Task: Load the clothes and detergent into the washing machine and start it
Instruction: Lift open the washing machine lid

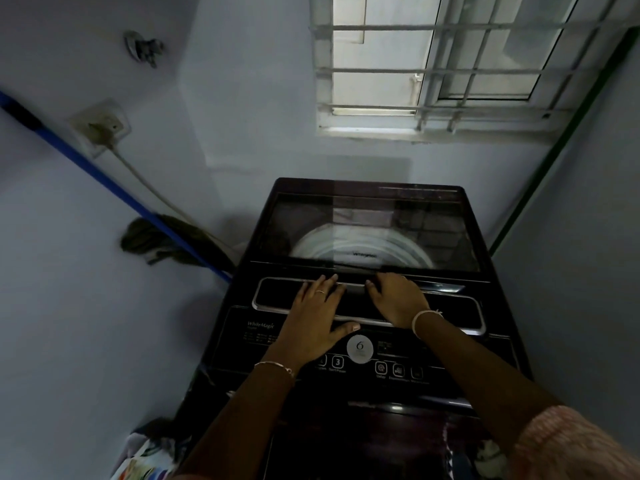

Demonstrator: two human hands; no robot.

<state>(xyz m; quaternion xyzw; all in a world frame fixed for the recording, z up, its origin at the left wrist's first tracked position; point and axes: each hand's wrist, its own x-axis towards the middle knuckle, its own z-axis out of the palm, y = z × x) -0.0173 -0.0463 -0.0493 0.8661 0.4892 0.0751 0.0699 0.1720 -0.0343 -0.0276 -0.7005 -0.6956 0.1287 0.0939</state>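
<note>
A dark top-loading washing machine (367, 386) stands below me with its glass lid (367, 230) down, and the drum shows through the glass. My left hand (315, 313) lies flat on the lid's chrome-rimmed front handle panel (277, 294), fingers spread and thumb at its near rim. My right hand (398, 297) rests beside it with fingers curled over the panel's far edge. The control panel with a round white dial (360, 348) lies just below my hands. Colourful clothes (149, 455) sit at the machine's lower left. No detergent shows.
A blue-handled mop (114, 188) leans on the left wall beside the machine. A wall socket (100, 128) feeds a cord down behind it. A barred window (433, 64) is above the machine, and a green pipe (554, 157) runs along the right wall. More cloth (485, 455) lies at lower right.
</note>
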